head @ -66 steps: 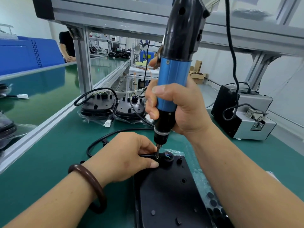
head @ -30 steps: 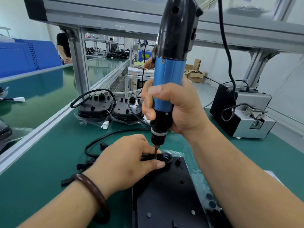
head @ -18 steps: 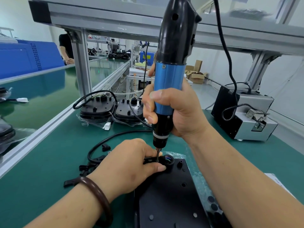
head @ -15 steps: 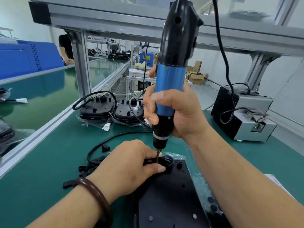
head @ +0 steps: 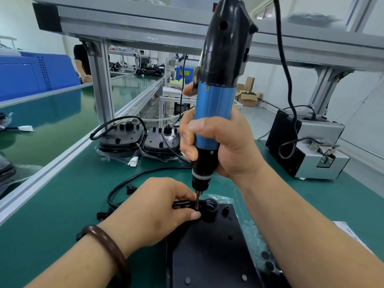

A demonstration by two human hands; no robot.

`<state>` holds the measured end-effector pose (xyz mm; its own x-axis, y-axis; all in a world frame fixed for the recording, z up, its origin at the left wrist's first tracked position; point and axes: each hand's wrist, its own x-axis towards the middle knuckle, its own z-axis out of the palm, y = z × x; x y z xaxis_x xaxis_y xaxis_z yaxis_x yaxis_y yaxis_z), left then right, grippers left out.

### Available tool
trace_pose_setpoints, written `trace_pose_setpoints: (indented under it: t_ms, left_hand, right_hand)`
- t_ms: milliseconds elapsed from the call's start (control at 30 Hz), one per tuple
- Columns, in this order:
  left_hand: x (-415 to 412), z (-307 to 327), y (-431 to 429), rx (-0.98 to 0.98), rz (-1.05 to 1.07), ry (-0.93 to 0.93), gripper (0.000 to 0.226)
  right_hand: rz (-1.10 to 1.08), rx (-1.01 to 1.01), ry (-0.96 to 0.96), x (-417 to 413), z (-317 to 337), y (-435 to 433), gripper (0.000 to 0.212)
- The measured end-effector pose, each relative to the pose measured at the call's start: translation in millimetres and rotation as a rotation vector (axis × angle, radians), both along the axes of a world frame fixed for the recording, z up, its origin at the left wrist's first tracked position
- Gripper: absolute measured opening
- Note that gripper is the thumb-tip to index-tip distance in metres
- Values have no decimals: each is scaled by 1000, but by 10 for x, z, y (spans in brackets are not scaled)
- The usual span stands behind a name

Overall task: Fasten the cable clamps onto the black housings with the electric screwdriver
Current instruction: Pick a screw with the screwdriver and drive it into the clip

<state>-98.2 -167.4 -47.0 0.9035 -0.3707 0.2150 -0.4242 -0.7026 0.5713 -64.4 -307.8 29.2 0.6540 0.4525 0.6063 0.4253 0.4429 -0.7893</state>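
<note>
- Our right hand (head: pixel 226 146) is clenched round the electric screwdriver (head: pixel 215 104). The fingers wrap the blue barrel, with the thumb tip up near the black upper body. The tool stands almost upright and its cord rises away toward 12 o'clock.
- Our left hand (head: pixel 153 208), with a brown bracelet (head: pixel 108 246) at the wrist, has its fingers curled. Thumb and fingers pinch the cable clamp (head: pixel 184 204) at the far left corner of the black housing (head: pixel 207 258).
- The screwdriver's bit (head: pixel 197 201) comes down onto the clamp just at 3 o'clock of the left fingertips, directly below the right hand. We cannot see the screw itself.
- The housing lies flat on the green bench mat (head: pixel 62 194), running toward 6 o'clock between our forearms.
- The black cable (head: pixel 133 180) loops out from under the left hand toward 10 o'clock.
- Two more housings (head: pixel 122 140) sit together at 11 o'clock.
- A grey and black power box (head: pixel 311 146) stands at 2 o'clock.
</note>
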Motion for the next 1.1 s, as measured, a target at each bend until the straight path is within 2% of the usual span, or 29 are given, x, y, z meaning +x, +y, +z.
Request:
trace_pose_setpoints:
  t_ms: [333,600,667,767,867,967,1100]
  left_hand:
    - [-3,11,-10,47,13,9,12]
    - [-10,17,-16,75,24,3,23]
    - [-5,12,-9,76,26,-4,23]
    - [-6,-5,-4,72,30,-16,24]
    - [-9,-27,-3,19,35,4,26]
    - [-7,-47,-6,-9,55,-11,37]
    - [4,-54,6,18,44,-79,31]
  right_hand:
    - [0,4,20,8,-13,8,37]
    - [-22,-5,-3,-7,-23,11,42]
    - [-17,-9,-10,-7,-20,14,45]
    - [-38,10,8,8,-9,-7,60]
    - [-138,102,87,47,15,-86,62]
    - [-283,195,199,133,88,-259,43]
    - [-482,169,284,249,187,-581,39]
